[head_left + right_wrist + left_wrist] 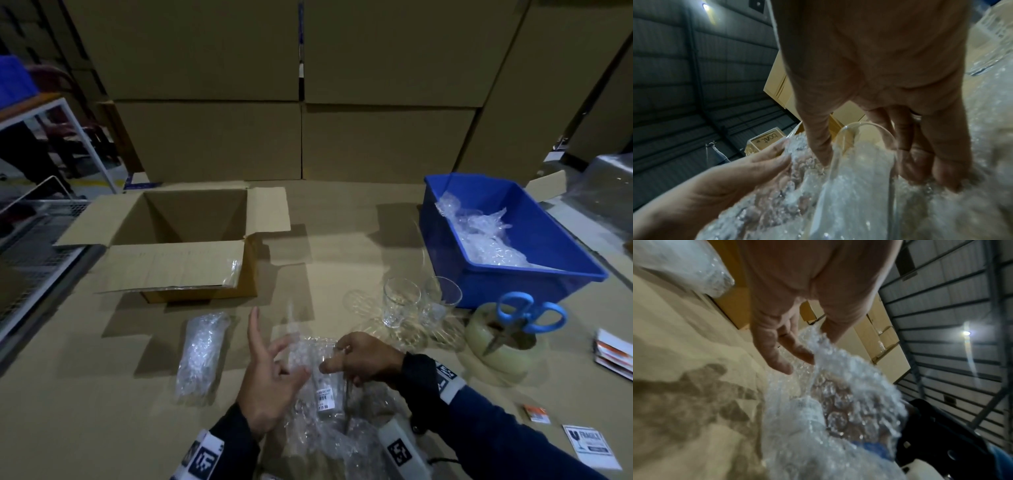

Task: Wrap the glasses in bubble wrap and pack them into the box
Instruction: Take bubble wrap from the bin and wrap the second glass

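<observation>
A clear glass with a white price label lies on a sheet of bubble wrap near the table's front edge. My right hand grips this glass near its rim, thumb on one side, fingers on the other. My left hand is spread open and touches the raised edge of the wrap. A wrapped bundle lies to the left. Two bare glasses stand upright to the right. The open cardboard box sits beyond the bundle.
A blue bin holding more bubble wrap stands at the back right. In front of it, blue-handled scissors stick out of a tape roll. Fragile stickers lie at the right front. Stacked cartons wall off the back.
</observation>
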A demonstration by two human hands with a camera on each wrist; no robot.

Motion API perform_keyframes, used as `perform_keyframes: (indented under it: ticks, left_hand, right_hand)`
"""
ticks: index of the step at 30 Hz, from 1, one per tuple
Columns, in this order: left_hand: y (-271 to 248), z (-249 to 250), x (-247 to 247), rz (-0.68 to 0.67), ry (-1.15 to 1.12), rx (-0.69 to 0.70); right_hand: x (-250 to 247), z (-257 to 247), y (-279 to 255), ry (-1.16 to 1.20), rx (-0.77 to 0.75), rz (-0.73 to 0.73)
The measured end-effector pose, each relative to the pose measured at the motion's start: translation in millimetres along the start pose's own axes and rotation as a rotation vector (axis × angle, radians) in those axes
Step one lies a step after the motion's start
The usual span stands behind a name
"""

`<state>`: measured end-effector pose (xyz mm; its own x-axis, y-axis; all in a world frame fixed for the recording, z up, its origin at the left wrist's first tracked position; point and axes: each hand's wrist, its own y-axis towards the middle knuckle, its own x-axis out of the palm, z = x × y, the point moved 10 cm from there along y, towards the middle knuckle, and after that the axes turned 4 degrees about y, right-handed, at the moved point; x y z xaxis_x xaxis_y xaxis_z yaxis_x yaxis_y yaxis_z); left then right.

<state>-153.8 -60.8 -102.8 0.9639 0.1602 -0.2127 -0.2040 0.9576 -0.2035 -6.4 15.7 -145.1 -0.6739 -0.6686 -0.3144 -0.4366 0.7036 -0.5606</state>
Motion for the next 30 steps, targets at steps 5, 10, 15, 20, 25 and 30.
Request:
perform_keyframes:
  ticks: [5,10,15,20,25,30]
  left_hand:
    - [1.8,5.2,18.9,-0.081,-0.063,-0.007]
    - [6.1,7.0,18.7,-0.016,0.162,0.058]
    - [3.9,13.6,33.0,0.028,0.444,0.129]
    - [6.8,17.0,56.6,0.011,0.630,0.181]
    - [8.8,-0.3,67.1,0.000,0.502,-0.072]
    - [6.3,-7.6,86.8,-0.103,0.579,-0.172]
  right_hand:
    - [2.1,-3.1,-8.8,-0.024,-0.036,-0.042]
    - [0.9,2.7,-13.6,0.099,-0.028,-0.053]
    - [-17.4,8.9,-20.2,0.142,-0.029,0.014]
    - [-68.6,14.0,-44.1,-0.374,-0.101,0.414]
    - [-63.9,40.6,-55.5,-0.436,0.068,0.352]
    - [-52.8,63.4,-50.8,0.234,0.107,0.297]
